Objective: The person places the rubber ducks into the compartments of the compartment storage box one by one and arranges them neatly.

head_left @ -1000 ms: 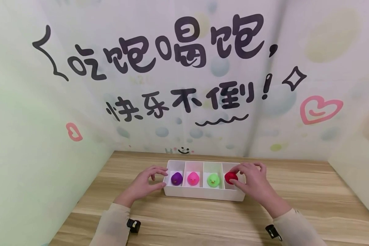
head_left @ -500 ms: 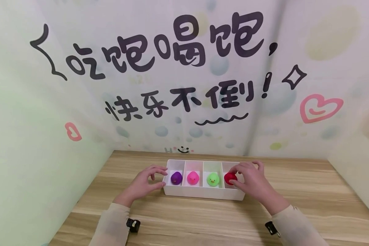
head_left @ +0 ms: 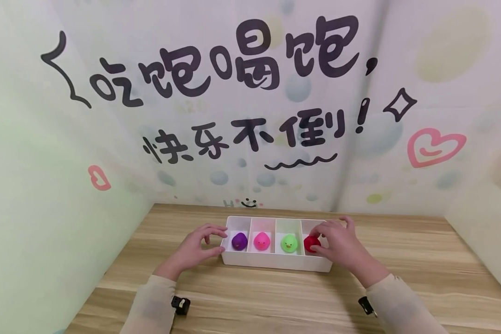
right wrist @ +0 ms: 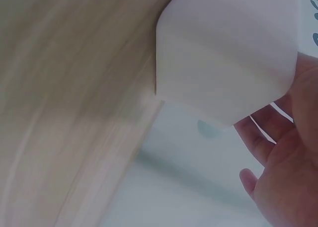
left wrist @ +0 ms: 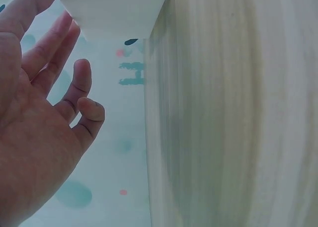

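A white divided box (head_left: 275, 262) stands on the table, with one small toy duck in each compartment. From left to right they are a purple duck (head_left: 239, 241), a pink duck (head_left: 262, 241), a green duck (head_left: 289, 243) and a red duck (head_left: 311, 244). My right hand (head_left: 338, 243) reaches over the box's right end and pinches the red duck between thumb and fingers, covering part of it. At the opposite end, my left hand (head_left: 194, 248) touches the left wall with loosely extended fingertips and thumb. Both wrist views show the hands against the box's ends; the ducks are hidden there.
The wood-grain table (head_left: 250, 297) extends in front of the box and to both sides. A printed cloth wall (head_left: 217, 185) rises close behind it, and more pale walls stand left and right. A small black device (head_left: 181, 305) is on the left wrist.
My right hand has shifted slightly left and down, and the red duck sits a little lower and further left in its compartment. My left hand and the box have stayed in place.
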`<state>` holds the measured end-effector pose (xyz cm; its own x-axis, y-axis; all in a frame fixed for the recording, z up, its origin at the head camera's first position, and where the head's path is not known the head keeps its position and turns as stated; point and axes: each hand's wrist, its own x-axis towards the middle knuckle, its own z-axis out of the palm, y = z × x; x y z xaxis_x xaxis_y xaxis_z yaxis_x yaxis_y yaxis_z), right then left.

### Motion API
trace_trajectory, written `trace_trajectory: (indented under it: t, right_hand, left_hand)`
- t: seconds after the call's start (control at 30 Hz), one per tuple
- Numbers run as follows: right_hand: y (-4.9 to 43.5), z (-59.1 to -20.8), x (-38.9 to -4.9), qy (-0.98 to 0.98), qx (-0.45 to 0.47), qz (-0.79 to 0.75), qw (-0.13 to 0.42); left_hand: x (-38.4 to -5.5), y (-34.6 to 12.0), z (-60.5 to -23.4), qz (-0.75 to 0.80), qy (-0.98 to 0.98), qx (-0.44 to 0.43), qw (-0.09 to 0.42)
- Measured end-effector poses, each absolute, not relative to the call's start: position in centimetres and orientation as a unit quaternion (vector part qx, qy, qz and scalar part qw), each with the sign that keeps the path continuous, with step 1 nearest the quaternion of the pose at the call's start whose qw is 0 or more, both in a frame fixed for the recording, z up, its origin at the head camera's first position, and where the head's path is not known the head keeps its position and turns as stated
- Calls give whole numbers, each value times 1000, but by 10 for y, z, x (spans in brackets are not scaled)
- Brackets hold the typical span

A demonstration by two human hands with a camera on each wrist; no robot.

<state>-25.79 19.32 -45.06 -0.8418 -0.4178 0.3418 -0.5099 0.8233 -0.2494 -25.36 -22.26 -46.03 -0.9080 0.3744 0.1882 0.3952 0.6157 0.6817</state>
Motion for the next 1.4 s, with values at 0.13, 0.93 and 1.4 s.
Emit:
trace_trajectory:
  t: [0.13,0.93,1.4]
  right_hand:
    - [192,-448,-257,-946,246,162,133]
    - [187,-439,-263,-964,228,119,66]
    - [185,-443,-260,-960,219,151,89]
  left_hand:
    - [-253,-222,-460,-385,-899,-209,10]
    - [-254,-222,-461,-381,-897,-222,19]
    - [-253,-221,-455,-365,-902,-230,8]
